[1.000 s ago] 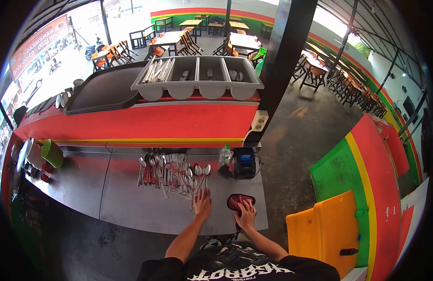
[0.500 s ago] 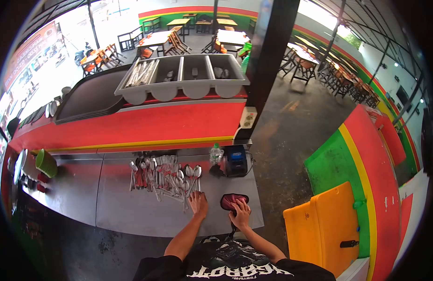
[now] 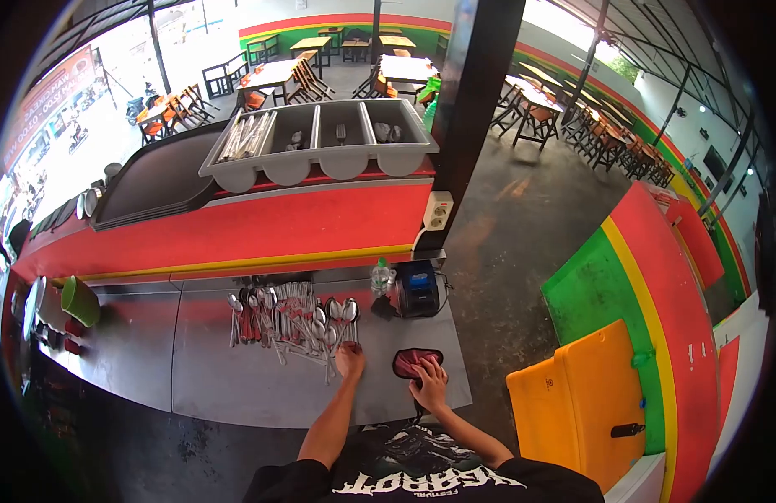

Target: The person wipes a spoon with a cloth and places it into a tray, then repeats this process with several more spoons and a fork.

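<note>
Spoons and forks (image 3: pixel 300 317) lie in a loose spread on the steel table (image 3: pixel 228 381). My left hand (image 3: pixel 349 360) is closed at the handle end of a spoon (image 3: pixel 350 312) at the right side of the spread. To its right, a dark red pouch (image 3: pixel 409 362) with a black edge lies on the table. My right hand (image 3: pixel 430 383) rests on the pouch with its fingers spread. Whether the pouch holds anything cannot be made out.
Behind stands a grey cutlery tray (image 3: pixel 321 155) on a red ledge, beside dark trays (image 3: pixel 161 176). A bottle (image 3: pixel 380 277) and a black device (image 3: pixel 419 289) stand at the table's back right. A green container (image 3: pixel 80 302) is far left; an orange box (image 3: pixel 581 402) is right.
The fingers of my left hand have drawn together at the spoon handle. My right hand stays on the pouch. The whole view has shifted slightly.
</note>
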`<action>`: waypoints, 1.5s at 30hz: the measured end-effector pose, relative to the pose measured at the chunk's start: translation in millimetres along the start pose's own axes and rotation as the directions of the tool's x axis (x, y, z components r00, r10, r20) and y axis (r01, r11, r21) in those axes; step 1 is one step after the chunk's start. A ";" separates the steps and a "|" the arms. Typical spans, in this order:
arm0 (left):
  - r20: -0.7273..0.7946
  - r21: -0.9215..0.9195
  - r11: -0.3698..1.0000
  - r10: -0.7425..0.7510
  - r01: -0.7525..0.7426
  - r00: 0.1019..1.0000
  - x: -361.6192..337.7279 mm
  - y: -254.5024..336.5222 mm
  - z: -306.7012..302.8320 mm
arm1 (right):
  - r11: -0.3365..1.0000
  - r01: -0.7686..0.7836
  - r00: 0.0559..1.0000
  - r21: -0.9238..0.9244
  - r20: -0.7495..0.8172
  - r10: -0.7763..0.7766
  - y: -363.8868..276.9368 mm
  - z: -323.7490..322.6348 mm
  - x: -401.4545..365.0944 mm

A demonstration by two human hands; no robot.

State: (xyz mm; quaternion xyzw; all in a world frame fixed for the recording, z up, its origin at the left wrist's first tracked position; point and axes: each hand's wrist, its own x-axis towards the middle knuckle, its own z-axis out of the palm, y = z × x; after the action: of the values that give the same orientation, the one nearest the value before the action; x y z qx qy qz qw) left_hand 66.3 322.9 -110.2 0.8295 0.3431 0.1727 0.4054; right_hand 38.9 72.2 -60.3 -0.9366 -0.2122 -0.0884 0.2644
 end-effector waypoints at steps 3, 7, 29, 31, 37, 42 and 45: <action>-0.015 0.013 0.999 0.030 -0.030 0.999 0.2 3.9 -9.7 | 1.000 0.002 1.000 -0.005 -0.005 -0.002 -0.3 1.9 0.8; -0.078 0.069 0.989 0.139 -0.134 0.987 -5.0 5.4 -18.6 | 1.000 0.004 1.000 -0.010 -0.015 -0.004 -0.1 3.9 0.9; 0.531 -0.540 0.800 0.085 0.260 0.843 -117.1 16.7 -19.1 | 0.893 -0.008 0.973 0.449 -0.201 0.110 -19.3 -2.6 17.3; 0.443 -0.568 0.814 0.178 0.122 0.878 -132.2 11.0 -9.2 | 0.853 0.077 0.985 0.515 -0.171 0.015 -36.7 -7.1 13.2; 0.520 -0.527 0.839 0.193 0.135 0.832 -128.8 15.5 -24.8 | 0.831 0.109 0.989 0.546 -0.143 -0.036 -42.1 -8.9 20.9; 0.653 -0.481 0.857 0.208 0.186 0.728 -116.5 35.1 -48.0 | 0.854 0.060 0.989 0.516 -0.144 0.018 -25.7 -3.7 32.6; 0.678 -0.497 0.851 0.257 0.172 0.689 -109.0 28.0 -42.0 | 0.846 -0.049 0.992 0.530 -0.070 0.101 -16.6 -3.3 36.5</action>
State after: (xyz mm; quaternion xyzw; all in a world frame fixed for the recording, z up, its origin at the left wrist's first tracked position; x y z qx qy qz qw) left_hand -22.3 256.6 -63.3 0.6940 0.0744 -0.0719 0.7125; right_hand 63.9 96.0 -39.8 -0.8303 -0.1787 -0.0610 0.5243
